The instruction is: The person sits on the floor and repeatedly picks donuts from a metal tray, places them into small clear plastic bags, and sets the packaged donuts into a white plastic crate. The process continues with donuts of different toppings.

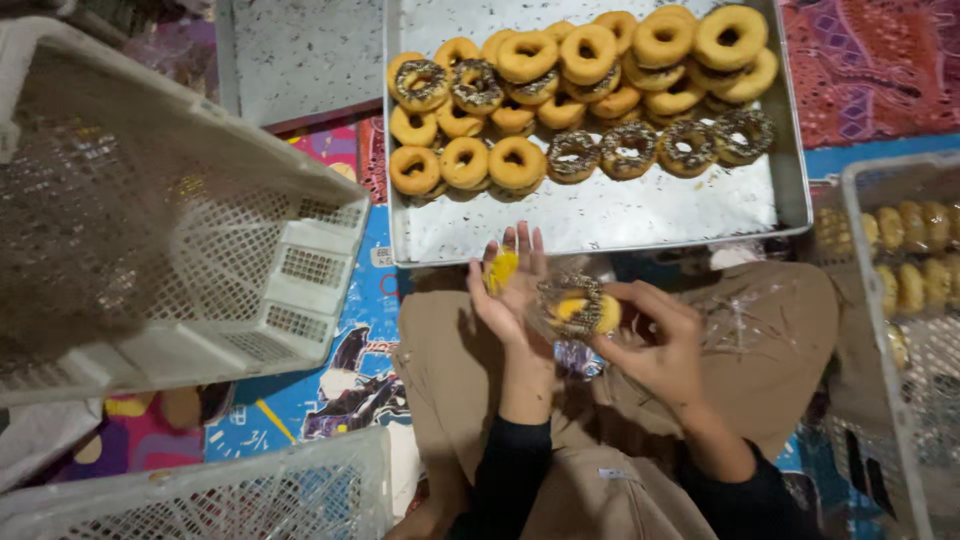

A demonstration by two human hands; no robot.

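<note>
My left hand (508, 290) is held palm up over my lap, fingers spread, with a clear plastic wrapper and a small yellow piece (502, 268) lying against it. My right hand (650, 340) grips a sprinkle-topped doughnut (580, 308) that sits partly inside that clear wrapper, right beside the left palm. Just beyond both hands lies a metal tray (640, 215) with several plain and chocolate-sprinkled doughnuts (590, 90) stacked along its far half.
A large white plastic crate (170, 220) tilts at the left, and another crate's rim (200, 495) shows at the bottom left. At the right, a white crate (900, 290) holds bagged doughnuts. A colourful mat (340, 380) covers the floor under my tan-trousered legs.
</note>
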